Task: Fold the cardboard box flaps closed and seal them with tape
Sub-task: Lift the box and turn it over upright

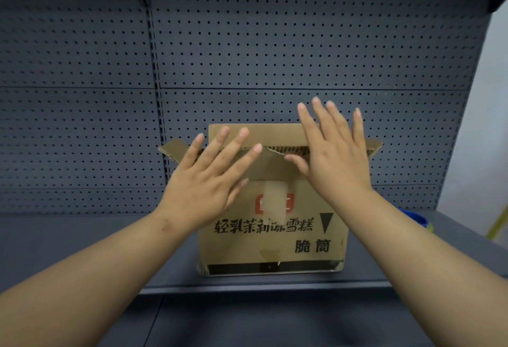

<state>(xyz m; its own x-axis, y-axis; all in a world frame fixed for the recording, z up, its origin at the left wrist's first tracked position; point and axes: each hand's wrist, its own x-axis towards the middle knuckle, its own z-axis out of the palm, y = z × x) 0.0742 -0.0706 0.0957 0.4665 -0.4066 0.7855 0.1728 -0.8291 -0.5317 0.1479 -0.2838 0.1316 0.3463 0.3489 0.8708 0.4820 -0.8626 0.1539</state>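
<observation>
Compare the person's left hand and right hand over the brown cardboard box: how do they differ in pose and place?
The left hand sits lower, fingers slanting up to the right across the near flap; the right hand is higher, fingers pointing up past the far flap of the brown cardboard box. The left hand's thumb lies over the box front; the right hand's thumb touches the flap edge. Both are open, fingers spread, gripping nothing.

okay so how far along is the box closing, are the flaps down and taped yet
Early stage. The cardboard box sits on the shelf, top open: the back flap stands up and both side flaps angle outward. In hand: the left hand and right hand, fingers spread, are at the front flap. Left: folding every flap and sealing. No fresh tape on top, no tape roll clearly visible.
</observation>
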